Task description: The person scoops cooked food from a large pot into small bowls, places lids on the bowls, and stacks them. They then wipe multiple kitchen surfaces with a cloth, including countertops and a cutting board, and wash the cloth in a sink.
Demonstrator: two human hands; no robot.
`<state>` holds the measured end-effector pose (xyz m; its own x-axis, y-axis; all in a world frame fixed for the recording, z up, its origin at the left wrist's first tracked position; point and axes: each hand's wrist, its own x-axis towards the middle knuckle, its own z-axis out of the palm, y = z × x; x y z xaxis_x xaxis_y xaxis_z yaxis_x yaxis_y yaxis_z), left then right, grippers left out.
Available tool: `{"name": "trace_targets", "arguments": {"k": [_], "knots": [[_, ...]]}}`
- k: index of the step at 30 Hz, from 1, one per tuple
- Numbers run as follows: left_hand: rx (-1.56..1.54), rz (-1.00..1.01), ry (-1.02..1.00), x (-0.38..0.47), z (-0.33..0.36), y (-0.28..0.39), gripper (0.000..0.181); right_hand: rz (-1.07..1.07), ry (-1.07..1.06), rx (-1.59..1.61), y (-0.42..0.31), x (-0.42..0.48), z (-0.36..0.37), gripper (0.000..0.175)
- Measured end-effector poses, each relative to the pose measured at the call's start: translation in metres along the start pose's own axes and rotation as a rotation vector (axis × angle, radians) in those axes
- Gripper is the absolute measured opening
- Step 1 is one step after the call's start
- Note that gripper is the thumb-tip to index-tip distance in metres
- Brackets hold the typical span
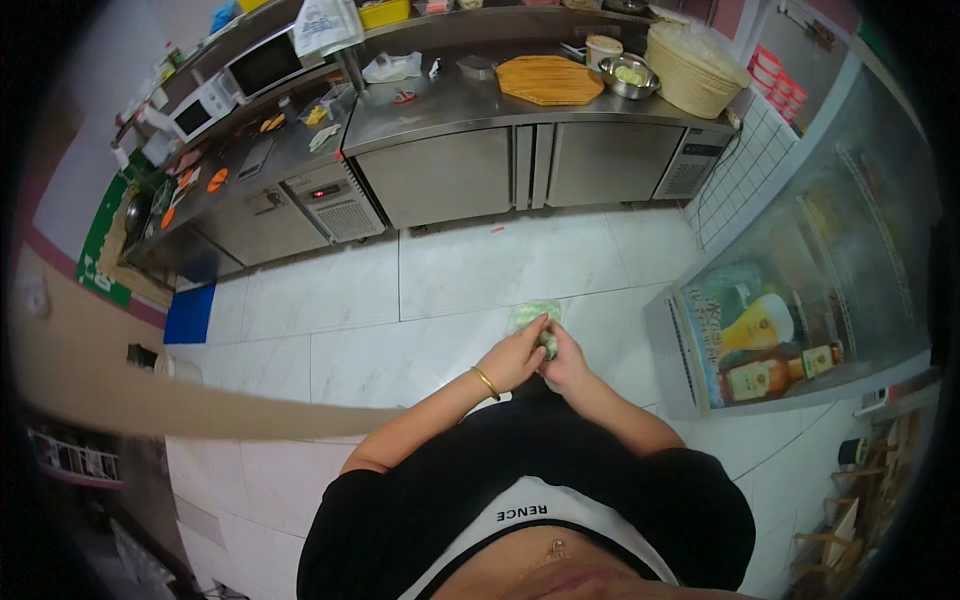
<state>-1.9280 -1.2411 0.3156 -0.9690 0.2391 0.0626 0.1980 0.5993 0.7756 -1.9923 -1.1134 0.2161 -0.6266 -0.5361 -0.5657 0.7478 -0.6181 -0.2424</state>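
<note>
A clear plastic bag with pale green contents [537,310] hangs in front of me, its gathered part between my two hands. My left hand [517,358], with a gold bangle at the wrist, is at the bag's bunched part from the left side, fingers bent over it. My right hand [566,360] closes around the same part from the right side. The fingertips of both hands meet near the top of the bunch. What the bag holds is too small to tell, and its lower end is partly hidden by the fingers.
A steel counter [450,112] across the room bears a wooden board [550,80], a steel bowl [630,88] and a woven basket [690,71]. A glass-door drinks fridge [795,285] stands at right. A beige wall edge [247,405] lies at left. A blue mat [190,315] is on the tiled floor.
</note>
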Motion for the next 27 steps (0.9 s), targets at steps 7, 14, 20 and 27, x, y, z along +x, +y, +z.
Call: {"name": "trace_targets", "arguments": {"k": [7,14,20,27], "knots": [[-0.135,-0.307,0.361,0.062,-0.113,-0.226,0.047,-0.256,0.164,-0.080,-0.114,0.196,0.071,0.023],[-0.398,-1.319,0.805,-0.150,-0.152,-0.448,0.031,-0.841,0.403,-0.493,-0.250,0.424,0.155,0.022],[-0.399,-1.699,0.429,-0.131,-0.126,-0.467,0.029,-1.285,0.731,-1.022,-0.349,0.558,0.255,0.028],[-0.236,-1.458,0.429,-0.014,-0.268,-0.599,0.027,-1.149,1.035,-2.006,-0.346,0.717,0.291,0.039]]}}
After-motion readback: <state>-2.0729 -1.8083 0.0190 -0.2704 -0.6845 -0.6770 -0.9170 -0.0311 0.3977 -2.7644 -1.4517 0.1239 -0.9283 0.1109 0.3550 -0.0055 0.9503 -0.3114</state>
